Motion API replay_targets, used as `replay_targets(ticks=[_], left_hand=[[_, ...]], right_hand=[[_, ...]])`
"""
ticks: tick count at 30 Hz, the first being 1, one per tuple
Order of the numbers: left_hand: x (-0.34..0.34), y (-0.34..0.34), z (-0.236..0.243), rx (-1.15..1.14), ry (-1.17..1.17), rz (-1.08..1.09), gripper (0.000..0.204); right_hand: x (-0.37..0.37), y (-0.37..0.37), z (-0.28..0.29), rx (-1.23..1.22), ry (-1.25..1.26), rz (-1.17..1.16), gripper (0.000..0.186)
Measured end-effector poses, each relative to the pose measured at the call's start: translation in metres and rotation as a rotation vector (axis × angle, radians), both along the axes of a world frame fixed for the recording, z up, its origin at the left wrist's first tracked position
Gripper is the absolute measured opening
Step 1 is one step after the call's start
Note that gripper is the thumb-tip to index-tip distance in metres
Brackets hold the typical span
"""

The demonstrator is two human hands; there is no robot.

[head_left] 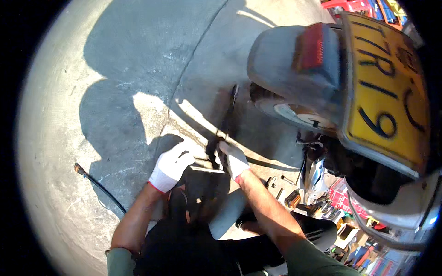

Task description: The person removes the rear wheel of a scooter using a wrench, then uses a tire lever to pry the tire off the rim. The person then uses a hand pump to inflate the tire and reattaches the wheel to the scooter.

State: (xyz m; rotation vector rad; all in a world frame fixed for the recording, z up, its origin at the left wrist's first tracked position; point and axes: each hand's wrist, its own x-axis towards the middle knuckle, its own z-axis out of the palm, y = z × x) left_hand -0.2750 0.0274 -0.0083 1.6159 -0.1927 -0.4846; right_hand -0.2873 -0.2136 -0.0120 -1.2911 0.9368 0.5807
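Observation:
My left hand point(171, 166), in a white glove, is curled at the left end of some thin metal bars point(206, 169) low in the middle; what its fingers hold is too small to make out. My right hand point(234, 161), gloved too, is closed on a long dark metal part point(226, 115) that runs upward across the concrete floor, its detail lost in shadow. Above and right of my hands is a vehicle's rear, with a grey fender and red lamp point(311, 48), a yellow plate point(382, 96) and part of a wheel point(294, 112) underneath.
A black hose with a brass-coloured end point(99, 186) lies on the concrete point(55, 115) at left. Small tools and parts point(287, 193) lie right of my right forearm, beside more tools and boxes point(350, 230). Red and blue items point(368, 9) are at top right.

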Motion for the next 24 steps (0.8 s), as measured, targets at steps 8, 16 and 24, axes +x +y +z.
replay_targets(ticks=[8,16,24], left_hand=[[-0.017,0.002,-0.003,0.047,-0.073,-0.054,0.017],[0.044,-0.003,0.176,0.123,-0.041,-0.214,0.022],[0.072,-0.05,0.307,0.831,-0.567,-0.563,0.035]], right_hand=[[-0.155,-0.087,0.004,-0.636,0.016,0.609,0.036],[-0.202,-0.106,0.024,-0.743,0.014,0.702,0.043],[-0.212,-0.159,-0.007,-0.748,-0.104,0.411,0.038]])
